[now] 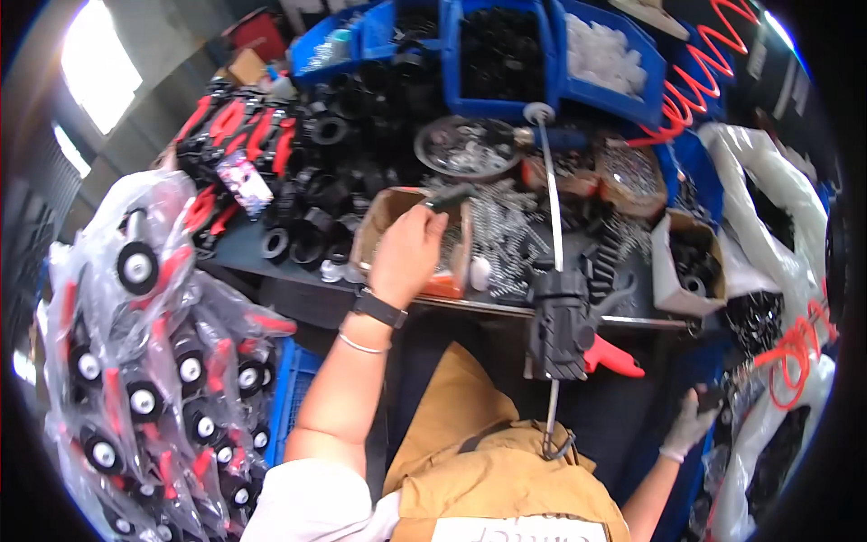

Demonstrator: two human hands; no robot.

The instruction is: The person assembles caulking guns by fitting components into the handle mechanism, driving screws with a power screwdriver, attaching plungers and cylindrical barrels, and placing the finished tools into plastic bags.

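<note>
My left hand [408, 253] is closed around a short dark green handle-like piece [449, 197], over an open cardboard box [372, 237] at the table's front edge. My right hand [690, 428], in a white glove, is low at the right; its fingers close on a small black part [713, 397], whose kind I cannot make out. Between my arms a caulking gun with a long metal rod [553, 194], a black body [558, 316] and a red trigger [614, 357] rests across the table edge, its hooked end over my tan apron [506, 479].
Bagged red-handled tools [140, 361] fill the left side. Loose springs [506, 239] and black rings [312, 230] cover the table [230, 257]. Blue bins [499, 107] line the back. A white box [673, 289], plastic bags [768, 181] and a coiled red hose [700, 81] are at right.
</note>
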